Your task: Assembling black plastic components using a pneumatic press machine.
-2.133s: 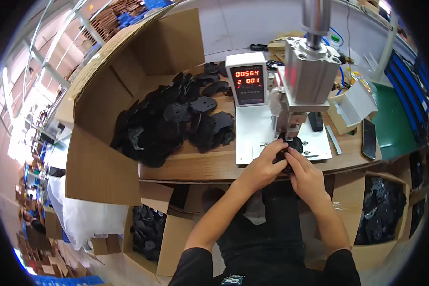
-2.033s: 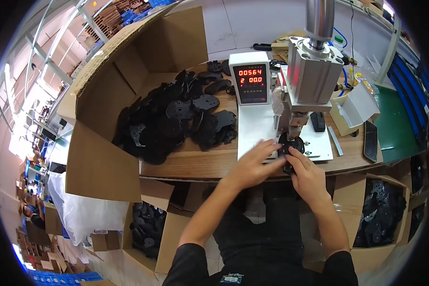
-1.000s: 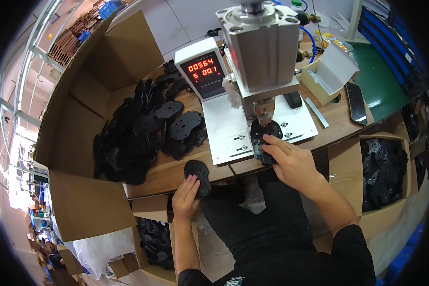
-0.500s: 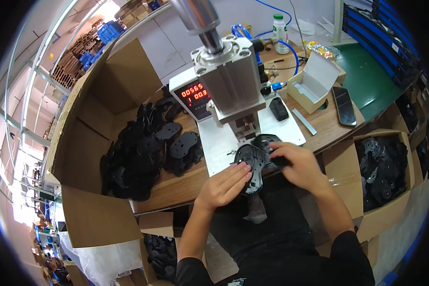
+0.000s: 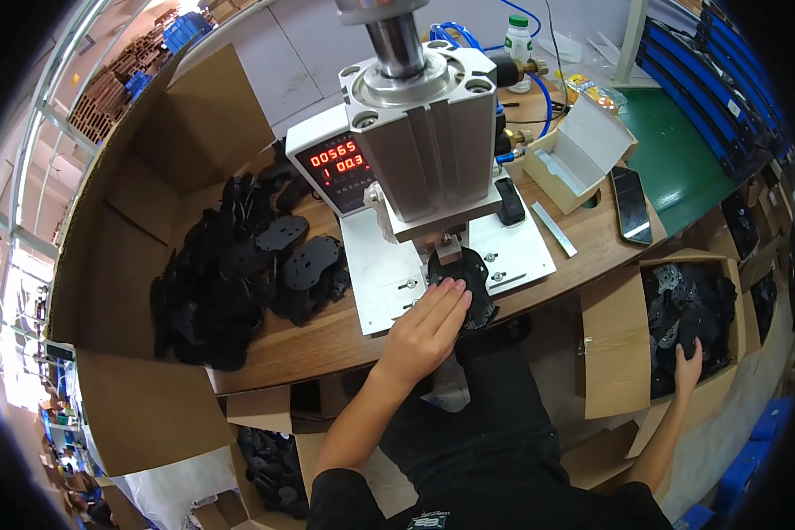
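Observation:
Below the ram of a bench press (image 5: 428,150) lies a black moulded plastic plate (image 5: 468,265), rounded with a ribbed surface. Its near end reaches over the front edge of the white base plate (image 5: 384,305). My left hand (image 5: 428,331) holds this plate, fingers laid along its top and thumb hidden. Far off to the right, my right hand (image 5: 687,367) is down in a cardboard box (image 5: 614,353) among black plastic parts (image 5: 691,300). Its thumb and a finger stand apart against the dark parts; the other fingers are hardly visible.
On the table's left, a large open carton (image 5: 150,402) borders a heap of black plates (image 5: 221,291). Behind the base's right side are a small open box (image 5: 574,168), a phone (image 5: 632,205), a metal strip (image 5: 554,228) and a bottle (image 5: 518,49). Another box of parts (image 5: 274,468) stands lower left.
My right hand has left a black part beside the press and moved right into the box. That part no longer shows there. My left hand's plate has shifted beneath the ram.

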The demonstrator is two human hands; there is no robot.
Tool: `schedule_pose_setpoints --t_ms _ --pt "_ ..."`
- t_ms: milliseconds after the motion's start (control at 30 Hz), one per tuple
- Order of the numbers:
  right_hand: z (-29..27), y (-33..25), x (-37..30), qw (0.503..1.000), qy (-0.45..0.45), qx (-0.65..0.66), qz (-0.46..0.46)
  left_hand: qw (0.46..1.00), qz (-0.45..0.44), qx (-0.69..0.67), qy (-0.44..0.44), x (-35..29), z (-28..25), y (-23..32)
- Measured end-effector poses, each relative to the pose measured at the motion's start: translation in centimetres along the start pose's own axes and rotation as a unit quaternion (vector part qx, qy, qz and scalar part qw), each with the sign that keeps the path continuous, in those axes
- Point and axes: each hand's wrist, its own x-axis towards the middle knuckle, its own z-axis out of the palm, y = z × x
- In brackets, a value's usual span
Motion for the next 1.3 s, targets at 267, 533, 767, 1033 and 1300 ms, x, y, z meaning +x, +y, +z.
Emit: schedule_pose_setpoints --t_ms 267,533,767,1033,1300 --pt "0.3 -25.8 -5.8 0.941 -0.198 0.237 -0.141 0.999 0.014 -0.026 -0.028 -0.2 0.1 -0.9" --pt "1.2 -45.8 -11.7 0.707 -0.221 0.306 -0.598 0.998 -0.034 -0.044 0.004 -0.8 0.3 0.0" --pt "2.7 -46.1 -13.7 0.755 -0.172 0.219 -0.594 0.998 -0.044 -0.045 0.010 -1.6 -0.2 -0.5" --pt "2.7 -46.5 -13.3 0.752 -0.109 0.182 -0.624 0.969 -0.151 0.124 0.154 -5.0 -7.4 -7.3" --pt "2.3 -46.4 -12.6 0.752 -0.133 0.201 -0.613 0.914 -0.331 0.234 0.020 -10.2 -10.7 -15.5"
